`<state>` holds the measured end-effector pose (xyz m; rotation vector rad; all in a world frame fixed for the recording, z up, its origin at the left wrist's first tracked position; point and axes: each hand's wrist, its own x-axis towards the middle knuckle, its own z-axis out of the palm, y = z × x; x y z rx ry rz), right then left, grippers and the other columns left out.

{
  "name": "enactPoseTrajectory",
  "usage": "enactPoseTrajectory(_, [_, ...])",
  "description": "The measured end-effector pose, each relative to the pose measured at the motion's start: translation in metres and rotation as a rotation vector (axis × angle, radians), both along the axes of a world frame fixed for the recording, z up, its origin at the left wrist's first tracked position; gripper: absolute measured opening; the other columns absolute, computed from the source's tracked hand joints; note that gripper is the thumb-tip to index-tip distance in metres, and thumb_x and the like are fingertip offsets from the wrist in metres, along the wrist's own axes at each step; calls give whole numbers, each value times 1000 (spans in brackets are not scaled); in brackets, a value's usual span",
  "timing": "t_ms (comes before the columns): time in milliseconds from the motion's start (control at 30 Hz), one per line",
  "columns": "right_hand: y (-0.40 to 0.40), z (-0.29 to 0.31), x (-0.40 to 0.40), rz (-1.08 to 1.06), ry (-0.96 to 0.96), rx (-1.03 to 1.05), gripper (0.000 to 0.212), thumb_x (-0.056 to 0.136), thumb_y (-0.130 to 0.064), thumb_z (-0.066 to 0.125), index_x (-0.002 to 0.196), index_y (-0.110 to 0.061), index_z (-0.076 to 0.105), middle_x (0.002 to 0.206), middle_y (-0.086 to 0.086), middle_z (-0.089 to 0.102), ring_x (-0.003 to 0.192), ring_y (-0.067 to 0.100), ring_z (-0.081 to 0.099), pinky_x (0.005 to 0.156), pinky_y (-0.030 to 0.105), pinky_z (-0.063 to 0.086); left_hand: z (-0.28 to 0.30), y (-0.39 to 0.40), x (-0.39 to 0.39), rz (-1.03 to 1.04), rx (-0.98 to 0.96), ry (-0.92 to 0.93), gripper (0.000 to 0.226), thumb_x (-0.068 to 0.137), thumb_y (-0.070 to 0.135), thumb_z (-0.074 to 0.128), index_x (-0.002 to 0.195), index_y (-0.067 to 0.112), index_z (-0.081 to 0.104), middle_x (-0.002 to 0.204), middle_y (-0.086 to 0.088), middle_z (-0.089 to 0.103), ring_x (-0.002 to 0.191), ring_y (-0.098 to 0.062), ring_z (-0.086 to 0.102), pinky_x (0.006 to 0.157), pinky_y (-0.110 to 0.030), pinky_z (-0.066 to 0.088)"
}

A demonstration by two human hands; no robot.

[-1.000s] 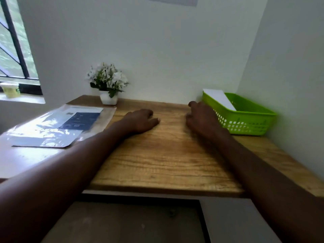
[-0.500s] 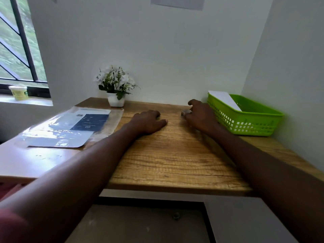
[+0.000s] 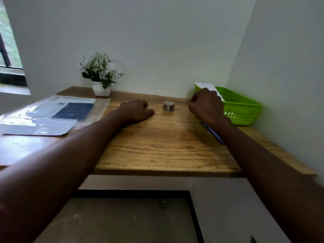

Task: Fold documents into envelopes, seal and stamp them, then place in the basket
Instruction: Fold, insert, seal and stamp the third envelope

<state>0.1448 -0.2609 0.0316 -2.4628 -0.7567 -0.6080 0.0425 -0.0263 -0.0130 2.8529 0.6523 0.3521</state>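
Envelope (image 3: pixel 208 88): white, leaning inside the green basket (image 3: pixel 243 109) at its far-left corner, top edge above the rim.
Basket: at the table's (image 3: pixel 157 146) far right, against the wall.
Stamp roll (image 3: pixel 169 106): upright on the table between the hands.
Left hand (image 3: pixel 135 110): palm down, fingers loosely curled, empty.
Right hand (image 3: pixel 206 106): fisted just before the basket; whether it grips anything, I cannot tell.
Plastic sleeve (image 3: pixel 52 114): flat at left, printed sheets inside.

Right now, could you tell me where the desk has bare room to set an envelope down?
The widest bare patch is the wooden desk front, between both forearms. A smaller gap lies between the left hand and the stamp roll. It is crowded left, under the plastic sleeve of papers, and right, around the right hand and green basket.
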Motion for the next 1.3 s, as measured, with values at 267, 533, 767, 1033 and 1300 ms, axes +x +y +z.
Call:
enactPoseTrajectory(267, [-68,-10,-8,-32,139,-134,21,69,-24,74,89,-21,80,94,8,75,94,30,69,65,25,39,-2,-6,-2,-11,-37,6,77,96,73,43,152,19,47,155,-11,51,138,-33,51,112,-49,43])
enactPoseTrajectory(533, [-46,-20,-10,-9,123,34,30,80,-20,78,110,-22,79,113,9,75,112,30,65,86,31,49,-2,-11,-3,-2,-23,-5,75,97,71,43,152,21,46,156,-9,50,139,-31,50,111,-46,43])
enactPoseTrajectory(767, [4,-15,5,-28,167,43,18,80,-19,74,93,-7,79,93,18,75,93,36,72,71,31,54,0,-10,-3,-8,11,-34,73,96,72,44,149,23,49,151,-7,55,134,-29,53,109,-46,44])
enactPoseTrajectory(1033, [4,-27,3,61,64,-55,14,83,-14,68,91,-15,79,97,7,76,97,27,70,73,28,49,-2,-7,0,-13,35,-34,70,95,72,45,146,23,51,149,-7,55,133,-29,52,109,-49,42])
enactPoseTrajectory(1300, [11,-34,-34,162,-298,50,17,88,-25,63,96,-14,72,97,9,64,89,31,62,68,37,50,5,-32,-18,12,287,-176,51,98,49,52,133,13,61,137,-11,61,130,-30,51,105,-47,44])
